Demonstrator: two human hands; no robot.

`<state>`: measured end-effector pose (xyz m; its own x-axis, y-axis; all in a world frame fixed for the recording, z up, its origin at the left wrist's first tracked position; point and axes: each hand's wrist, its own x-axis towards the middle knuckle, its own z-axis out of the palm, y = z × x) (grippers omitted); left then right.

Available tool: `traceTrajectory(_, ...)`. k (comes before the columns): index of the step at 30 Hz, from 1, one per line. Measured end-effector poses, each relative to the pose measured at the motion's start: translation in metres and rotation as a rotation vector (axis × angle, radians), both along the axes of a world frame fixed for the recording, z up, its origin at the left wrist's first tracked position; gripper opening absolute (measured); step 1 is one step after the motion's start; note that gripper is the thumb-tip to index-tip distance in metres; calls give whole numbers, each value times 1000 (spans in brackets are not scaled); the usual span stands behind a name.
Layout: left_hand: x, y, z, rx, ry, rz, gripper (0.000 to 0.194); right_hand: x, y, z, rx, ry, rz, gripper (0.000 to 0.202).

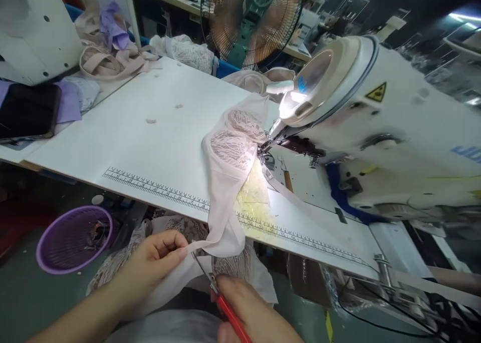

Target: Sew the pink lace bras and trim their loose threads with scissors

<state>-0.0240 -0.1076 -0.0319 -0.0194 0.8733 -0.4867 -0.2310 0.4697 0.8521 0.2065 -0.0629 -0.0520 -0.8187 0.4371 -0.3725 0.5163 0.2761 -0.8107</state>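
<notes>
My left hand [158, 258], thumb and fingers closed, pinches the narrow end of a pale pink lace bra piece [221, 183]. The piece hangs over the front edge of the table, its lace cups lying up by the needle area of a sewing machine [376, 112]. In my right hand [244, 303] are red-handled scissors [233, 315], the fingers wrapped round the handle. Their blade tips touch or nearly touch the fabric just beside my left fingertips. More pale lace fabric [233, 268] lies across my lap below.
A printed ruler [161, 189] runs along the front edge of the white table [131, 132]. A dark phone [28, 110] lies at the left. A purple basket [75, 240] stands on the floor, and a fan [255, 22] is behind. A wooden-handled tool [288, 181] rests beside the needle.
</notes>
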Motion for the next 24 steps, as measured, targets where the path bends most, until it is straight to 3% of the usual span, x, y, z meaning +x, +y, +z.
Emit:
traceTrajectory(4,5,3,5,31,122,-62,26,-10,1,-7,-8,16,-12,35)
traceTrajectory(12,6,-1,3,44,194,-88,26,-21,-3,5,32,-61,-43,40)
traceTrajectory(19,-1,-6,5,88,173,-89,26,-24,-10,-1,-63,58,-152,45)
traceTrajectory(24,3,-18,3,215,185,-185,17,-19,-7,9,90,240,-294,52)
